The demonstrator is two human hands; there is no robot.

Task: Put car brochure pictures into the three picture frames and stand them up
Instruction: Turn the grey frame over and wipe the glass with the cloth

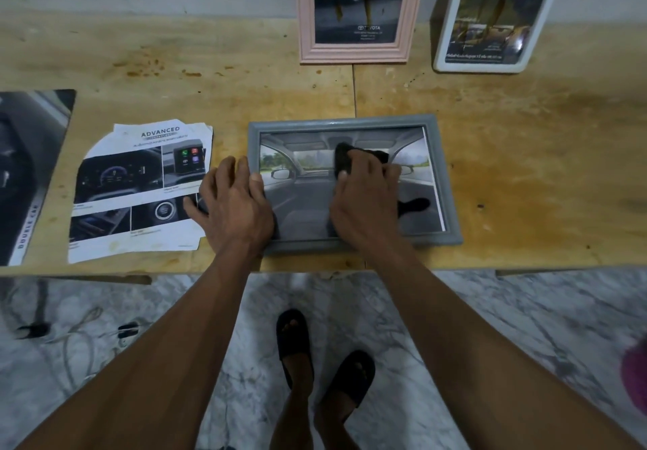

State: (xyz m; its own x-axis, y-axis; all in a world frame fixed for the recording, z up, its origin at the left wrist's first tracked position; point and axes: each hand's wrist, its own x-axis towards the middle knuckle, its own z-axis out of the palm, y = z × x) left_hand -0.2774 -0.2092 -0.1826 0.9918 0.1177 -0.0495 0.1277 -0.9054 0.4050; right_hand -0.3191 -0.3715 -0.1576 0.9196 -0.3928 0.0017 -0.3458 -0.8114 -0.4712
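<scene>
A grey picture frame lies flat, face up, near the table's front edge, with a car-interior picture inside it. My left hand presses flat on the frame's left edge, fingers spread. Over the glass, my right hand is closed on a dark cloth. A pink frame with a truck picture stands against the wall behind. To its right a white frame with a car picture leans upright.
A cut brochure page headed ADVANCED lies left of the grey frame. A dark brochure lies at the far left edge. The wooden table ends just below the frame; my sandalled feet stand on marble floor with cables at left.
</scene>
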